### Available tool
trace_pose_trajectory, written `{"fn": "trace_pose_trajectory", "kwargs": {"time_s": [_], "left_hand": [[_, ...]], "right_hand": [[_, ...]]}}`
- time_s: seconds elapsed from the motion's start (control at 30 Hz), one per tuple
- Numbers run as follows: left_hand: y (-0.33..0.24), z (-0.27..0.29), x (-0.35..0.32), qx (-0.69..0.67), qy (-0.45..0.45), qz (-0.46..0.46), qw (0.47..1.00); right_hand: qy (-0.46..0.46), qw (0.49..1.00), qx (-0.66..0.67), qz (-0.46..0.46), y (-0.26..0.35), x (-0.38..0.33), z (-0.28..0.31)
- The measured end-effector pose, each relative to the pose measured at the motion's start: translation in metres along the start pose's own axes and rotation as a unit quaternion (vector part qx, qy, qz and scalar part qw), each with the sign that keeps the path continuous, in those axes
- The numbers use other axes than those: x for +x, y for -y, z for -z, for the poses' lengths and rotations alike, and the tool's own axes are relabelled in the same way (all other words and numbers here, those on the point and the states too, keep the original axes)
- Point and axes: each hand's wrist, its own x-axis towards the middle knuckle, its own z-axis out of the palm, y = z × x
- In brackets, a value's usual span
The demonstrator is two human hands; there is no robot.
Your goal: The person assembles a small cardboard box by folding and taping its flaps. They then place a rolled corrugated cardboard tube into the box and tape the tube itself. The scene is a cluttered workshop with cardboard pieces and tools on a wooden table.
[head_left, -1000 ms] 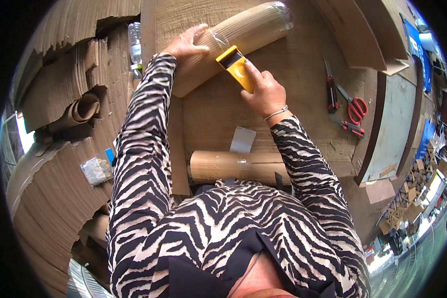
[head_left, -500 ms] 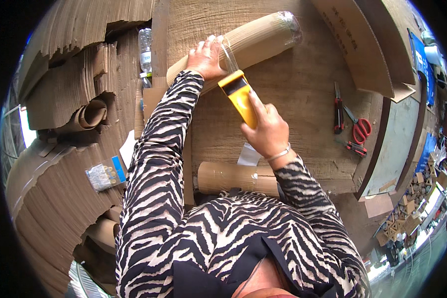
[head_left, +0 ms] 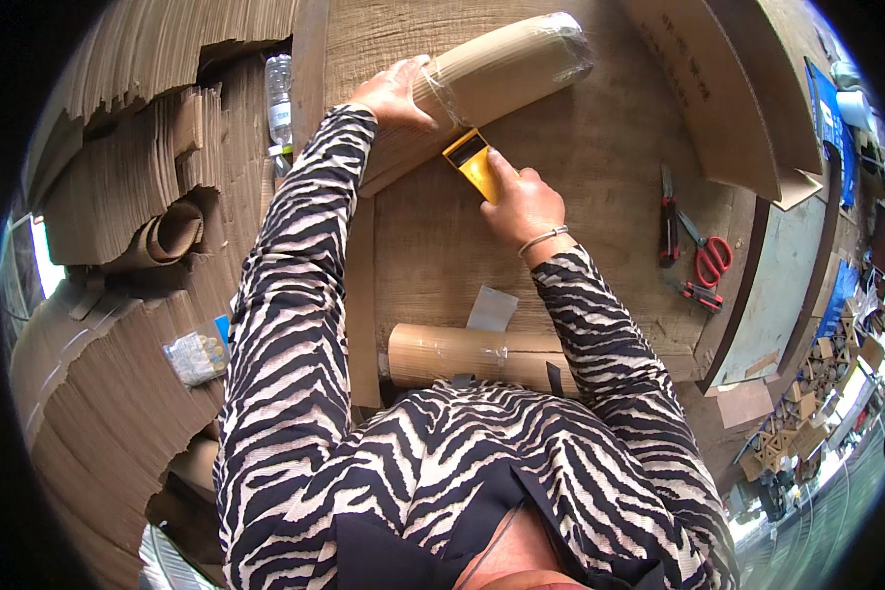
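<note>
1. Left hand (head_left: pixel 395 93) has its grip closed on the near end of the cardboard roll (head_left: pixel 482 84), lying slanted on the table (head_left: pixel 600 167).
2. Right hand (head_left: pixel 523 205) has its grip clamped on the yellow tape dispenser (head_left: pixel 472 162), pressed against the roll.

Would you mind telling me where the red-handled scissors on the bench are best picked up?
Take the red-handled scissors by the red loops, from above. They lie flat on the wooden bench, loops toward the near edge and blades pointing away, beside a red-handled tool. The loops seem the roundest, safest hold.
</note>
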Motion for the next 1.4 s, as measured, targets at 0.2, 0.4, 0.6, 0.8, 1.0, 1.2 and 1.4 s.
{"fn": "trace_pose_trajectory", "kwargs": {"time_s": [0.2, 0.4, 0.6, 0.8, 1.0, 1.2, 1.4], "left_hand": [[0.043, 0.02, 0.006, -0.118, -0.083, 0.051, 0.988], [0.109, -0.048, -0.068, -0.255, -0.519, 0.208, 0.789], [0.098, -0.076, -0.094, -0.604, -0.402, 0.209, 0.656], [0.008, -0.054, -0.148, -0.739, -0.284, 0.204, 0.575], [-0.081, -0.058, -0.268, -0.762, -0.275, 0.191, 0.555], [-0.168, 0.008, -0.374, -0.814, -0.192, 0.249, 0.488], [-0.197, 0.039, -0.392, -0.865, -0.212, 0.133, 0.435]], "right_hand": [[-0.06, 0.997, 0.025, 0.05, 0.005, 0.014, 0.006], [-0.111, 0.989, 0.054, 0.076, 0.02, 0.041, 0.013], [-0.108, 0.988, 0.058, 0.09, 0.021, 0.052, 0.018], [-0.156, 0.973, 0.073, 0.151, -0.024, 0.021, 0.035], [-0.066, 0.971, 0.129, 0.188, -0.044, -0.071, 0.084], [0.011, 0.899, 0.387, 0.205, -0.054, -0.145, 0.092], [0.139, 0.798, 0.565, 0.155, -0.067, -0.121, 0.104]]}}
